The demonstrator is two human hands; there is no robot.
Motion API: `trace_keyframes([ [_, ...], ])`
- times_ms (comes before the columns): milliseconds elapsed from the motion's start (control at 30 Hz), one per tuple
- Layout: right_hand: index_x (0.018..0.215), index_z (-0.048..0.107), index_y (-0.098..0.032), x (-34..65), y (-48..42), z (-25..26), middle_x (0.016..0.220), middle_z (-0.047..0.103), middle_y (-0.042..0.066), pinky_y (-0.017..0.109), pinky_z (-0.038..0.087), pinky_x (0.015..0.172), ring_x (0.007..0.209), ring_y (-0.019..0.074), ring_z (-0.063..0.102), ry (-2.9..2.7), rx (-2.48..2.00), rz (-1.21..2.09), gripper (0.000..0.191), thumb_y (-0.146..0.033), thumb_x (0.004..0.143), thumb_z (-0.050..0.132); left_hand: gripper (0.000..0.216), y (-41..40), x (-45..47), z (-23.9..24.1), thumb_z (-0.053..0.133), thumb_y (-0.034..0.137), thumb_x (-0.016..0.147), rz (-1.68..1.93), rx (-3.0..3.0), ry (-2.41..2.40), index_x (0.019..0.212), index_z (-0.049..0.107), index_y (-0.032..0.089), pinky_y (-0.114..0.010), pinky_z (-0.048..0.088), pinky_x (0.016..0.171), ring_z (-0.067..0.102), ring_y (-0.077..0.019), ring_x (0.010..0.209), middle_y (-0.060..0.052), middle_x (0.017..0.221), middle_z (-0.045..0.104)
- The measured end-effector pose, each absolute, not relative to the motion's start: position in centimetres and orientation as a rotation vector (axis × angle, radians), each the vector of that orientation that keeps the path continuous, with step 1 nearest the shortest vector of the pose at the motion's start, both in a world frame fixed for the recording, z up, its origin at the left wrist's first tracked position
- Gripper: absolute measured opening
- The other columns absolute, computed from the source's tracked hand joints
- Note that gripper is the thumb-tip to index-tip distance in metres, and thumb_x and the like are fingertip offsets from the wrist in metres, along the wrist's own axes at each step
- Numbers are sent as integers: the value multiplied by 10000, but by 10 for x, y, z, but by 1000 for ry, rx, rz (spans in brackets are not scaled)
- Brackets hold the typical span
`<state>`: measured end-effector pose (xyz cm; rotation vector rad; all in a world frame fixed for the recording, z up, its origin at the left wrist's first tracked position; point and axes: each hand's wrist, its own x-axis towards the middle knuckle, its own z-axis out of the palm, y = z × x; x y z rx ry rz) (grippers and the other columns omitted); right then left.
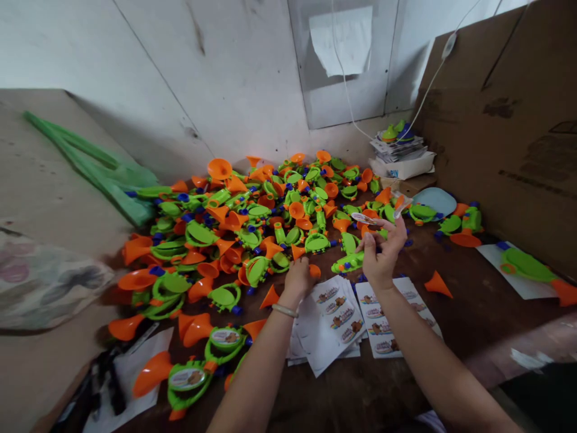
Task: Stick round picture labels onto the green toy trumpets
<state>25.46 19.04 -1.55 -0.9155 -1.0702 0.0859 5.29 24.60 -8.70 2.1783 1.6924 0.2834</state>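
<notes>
My right hand (383, 249) is raised above the table, pinching an oval printed sticker (363, 218) at its fingertips. A pale strip (401, 206) shows at another fingertip. At the near edge of the toy heap, my left hand (299, 278) is closed, and its fingers are mostly hidden. An orange bell (314, 272) touches its right side; whether the hand grips it I cannot tell. A green toy trumpet body (348, 263) lies between the hands. Beneath my arms are sticker sheets, one stack on the left (331, 319) and one sheet on the right (408, 294).
Heaped green and orange toy trumpets (256, 210) cover the table's left and back. Two trumpets with oval stickers (187, 379) lie front left. A cardboard box (505, 120) stands right, near a light-blue lid (435, 201) and a paper stack (401, 157). A loose orange cone (437, 284) lies right.
</notes>
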Motion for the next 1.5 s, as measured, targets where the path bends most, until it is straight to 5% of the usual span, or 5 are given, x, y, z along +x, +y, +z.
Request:
trace_keyframes([
  [300,1538,315,-438,254,185,-17,1262,535,42,216,583,456,549,55,592,-1031,-920,108,578,-319,1045,594,391,247,47,-86,702,386,1007,289,2095,1689,1333,649,177,-491,618,953,700,-268,1137,-117,1338,677],
  [533,1511,320,-452,253,175,-7,1273,529,41,234,594,458,539,58,599,-1015,-899,88,557,-316,1047,596,373,235,56,-59,702,383,1006,690,2052,1547,1314,655,178,-500,606,974,686,-274,1164,-115,1352,668],
  [767,1524,331,-509,254,152,17,1300,531,62,296,626,502,567,94,619,-1077,-904,8,576,-277,1058,578,148,185,70,-36,692,108,815,1045,1837,1319,923,683,208,-315,563,791,645,-189,868,-48,983,668],
  [1167,1471,407,-499,257,144,21,1198,568,-15,233,621,484,591,71,610,-861,-860,153,656,-248,945,710,166,134,63,-1,706,250,785,1337,1396,1018,943,675,212,-279,534,769,637,-178,850,-33,933,667],
  [1500,1388,531,-507,253,118,49,1154,590,-55,175,567,463,594,47,585,-784,-749,222,631,-154,905,733,159,103,79,19,683,83,872,1620,1593,848,888,723,236,-259,497,789,616,-156,863,-11,914,646],
])
